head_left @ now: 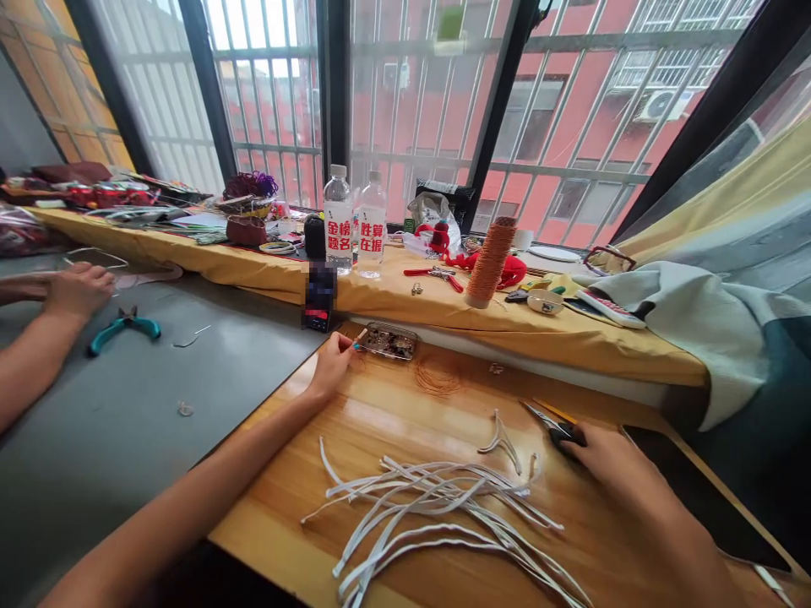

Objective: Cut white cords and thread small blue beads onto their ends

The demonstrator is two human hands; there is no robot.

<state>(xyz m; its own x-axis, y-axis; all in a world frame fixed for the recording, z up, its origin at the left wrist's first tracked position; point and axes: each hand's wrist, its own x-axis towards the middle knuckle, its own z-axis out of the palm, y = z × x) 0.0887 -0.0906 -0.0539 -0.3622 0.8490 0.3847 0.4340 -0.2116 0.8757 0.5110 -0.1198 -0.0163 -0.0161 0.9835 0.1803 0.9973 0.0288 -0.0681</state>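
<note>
My left hand [330,365] reaches forward across the wooden table [380,422], fingers pinched on a small thin object at the edge of a shallow metal tin [388,340]. A coil of copper wire [437,376] lies just right of it. My right hand [605,456] rests near the table's right side, closed on the black handles of a pair of scissors [551,425] whose blades point left. A loose pile of several white flat strips [437,507] lies between my arms.
Another person's hands [76,287] rest on the grey table [127,405] at left, beside teal pliers [123,325]. A yellow-covered ledge [443,308] holds two water bottles [355,219], a copper thread cone [489,262], red pliers [437,274], a phone [318,295] and clutter. Cloth [697,312] drapes at right.
</note>
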